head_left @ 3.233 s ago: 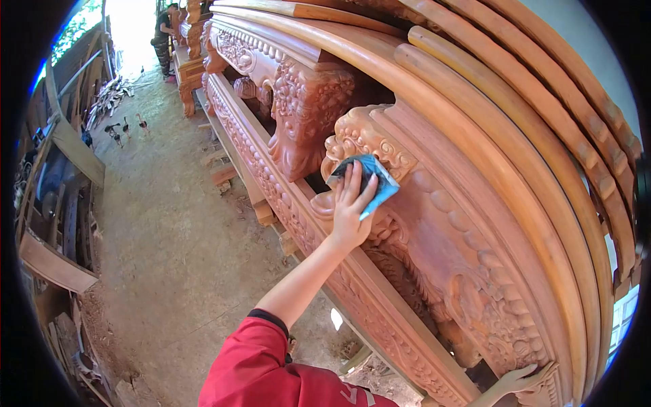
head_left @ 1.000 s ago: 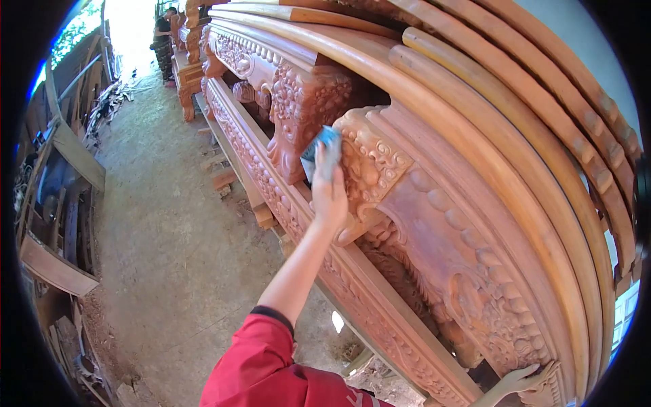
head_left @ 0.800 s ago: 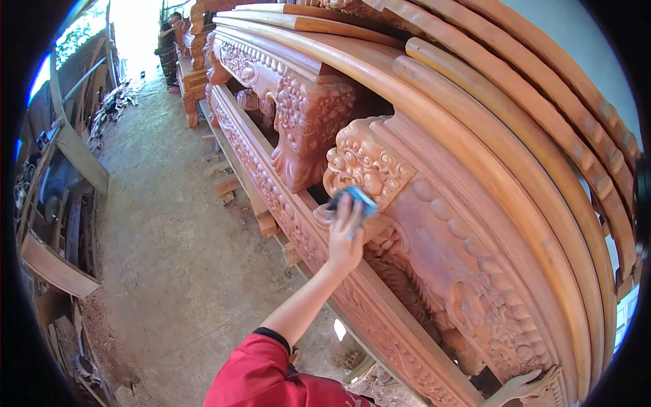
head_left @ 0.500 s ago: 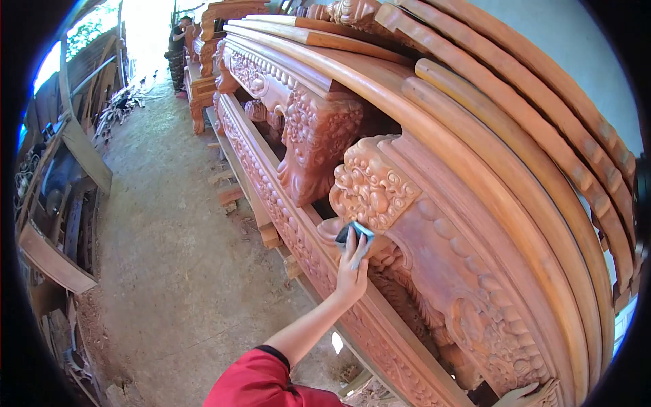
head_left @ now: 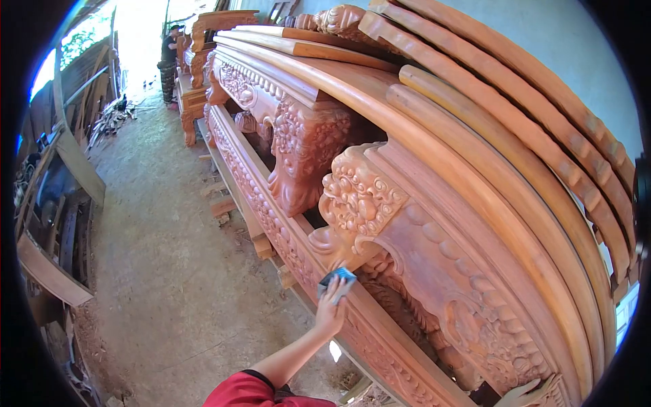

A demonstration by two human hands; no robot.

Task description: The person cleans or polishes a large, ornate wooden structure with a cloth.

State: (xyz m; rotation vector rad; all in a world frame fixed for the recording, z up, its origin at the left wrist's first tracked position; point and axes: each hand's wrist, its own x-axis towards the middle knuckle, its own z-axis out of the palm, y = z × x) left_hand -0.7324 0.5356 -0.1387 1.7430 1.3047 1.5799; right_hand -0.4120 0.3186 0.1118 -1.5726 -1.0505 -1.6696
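My left hand (head_left: 331,312), at the end of a red sleeve, is closed around a folded blue-and-grey piece of sandpaper (head_left: 337,278). It is at the long carved lower rail (head_left: 298,254) of a reddish-brown wooden piece, just below a carved scroll-topped leg (head_left: 359,193). Near the bottom right edge, my right hand (head_left: 525,395) lies with its fingers stretched out on the carved apron (head_left: 485,339). Part of that hand is cut off by the frame. Whether the sandpaper presses on the rail is hard to see.
Curved wooden slats (head_left: 515,95) are stacked on top at the right. Another carved leg (head_left: 305,149) stands farther back. Wood blocks (head_left: 263,245) lie under the rail. A person (head_left: 168,64) stands far back, and scrap boards (head_left: 54,271) lean at the left.
My left hand has moved with the sandpaper down and left, from beside the carved leg's base to the rail. My right hand stays in place. The view has shifted slightly.
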